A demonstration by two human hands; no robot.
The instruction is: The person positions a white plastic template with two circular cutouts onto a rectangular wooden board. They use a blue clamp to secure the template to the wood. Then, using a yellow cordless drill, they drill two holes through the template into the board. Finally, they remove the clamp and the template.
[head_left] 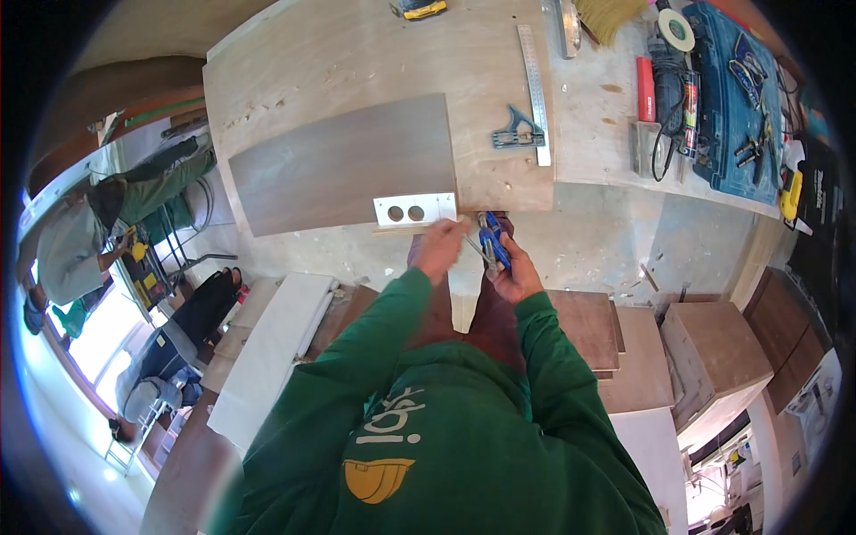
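Near the front edge of the workbench [508, 178], my right hand [517, 273] is closed around a blue-handled hand tool [493, 241] whose exact kind I cannot make out. My left hand [439, 249], slightly blurred, has its fingers pinched on a thin metal rod [474, 243] that reaches toward the blue tool. Just beyond that hand, a white plate [435, 207] with two round holes lies on the near edge of a brown wooden panel [348, 160]. To the right on the bench rest a steel ruler [534, 85] and a blue-grey square head [517, 131].
At the right stand a blue tool case [731, 116], a corded power tool [667, 89], a red tube [646, 89] and a tape roll [676, 29]. Boxes [713, 348] and boards [584, 330] lie around my legs. Other people [71, 241] are on the left.
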